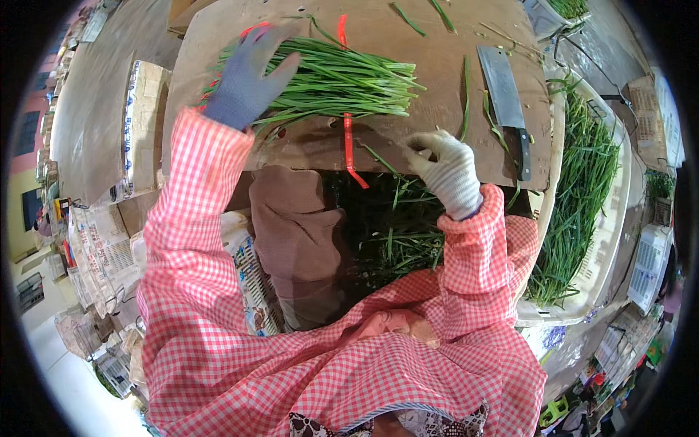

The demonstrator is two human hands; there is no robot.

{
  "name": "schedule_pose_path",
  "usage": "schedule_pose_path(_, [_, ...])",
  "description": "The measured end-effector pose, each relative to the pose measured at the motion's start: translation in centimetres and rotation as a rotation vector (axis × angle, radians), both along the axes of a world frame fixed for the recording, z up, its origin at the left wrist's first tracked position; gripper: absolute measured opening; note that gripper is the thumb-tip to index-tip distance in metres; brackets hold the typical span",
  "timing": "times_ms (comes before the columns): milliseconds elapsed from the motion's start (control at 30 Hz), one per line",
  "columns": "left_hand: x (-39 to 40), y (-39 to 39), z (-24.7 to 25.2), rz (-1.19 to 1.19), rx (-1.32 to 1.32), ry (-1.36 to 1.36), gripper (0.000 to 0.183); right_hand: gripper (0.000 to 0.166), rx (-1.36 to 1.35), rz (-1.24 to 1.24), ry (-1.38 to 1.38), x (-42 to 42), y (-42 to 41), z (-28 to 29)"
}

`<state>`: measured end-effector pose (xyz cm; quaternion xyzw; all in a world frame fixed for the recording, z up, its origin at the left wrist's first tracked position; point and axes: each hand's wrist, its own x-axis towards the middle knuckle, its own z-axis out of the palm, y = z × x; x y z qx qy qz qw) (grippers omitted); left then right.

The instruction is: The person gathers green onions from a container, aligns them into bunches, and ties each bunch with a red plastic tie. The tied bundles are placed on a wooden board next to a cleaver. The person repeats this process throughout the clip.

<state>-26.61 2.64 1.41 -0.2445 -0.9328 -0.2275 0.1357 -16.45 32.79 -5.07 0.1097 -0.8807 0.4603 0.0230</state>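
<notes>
On the wooden board [306, 145] before me lies a loose bundle of garlic chives [338, 82], its pale cut ends pointing right. A red printed tape [349, 145] runs beneath it, one tail hanging over the board's near edge. My left hand [248, 76], in a grey-blue knit glove, is over the bundle's left end with thumb and fingers apart; whether it touches the leaves is unclear. More red shows around that end, partly covered by the hand. My right hand [445, 169], in a white knit glove, is near the front edge with curled fingers. Anything between its fingertips is too small to tell.
A cleaver [505, 104] with a black handle lies at the board's right, among loose chive leaves [466, 98]. Right of the board stands a pale plastic crate [611, 218] filled with chives [579, 191]. Cut leaves [409, 246] lie below, beside my knee [292, 218].
</notes>
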Motion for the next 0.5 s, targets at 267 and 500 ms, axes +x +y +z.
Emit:
schedule_pose_path(267, [9.8,-5.1,-6.1,0.338,0.120,-0.059,0.033,0.035,0.372,0.119,0.037,-5.5,-4.7,-0.6])
schedule_pose_path(500, [10.7,-6.3,-9.0,0.314,0.135,-0.104,0.036,0.027,0.442,0.177,0.138,-7.7,-5.2,-2.8])
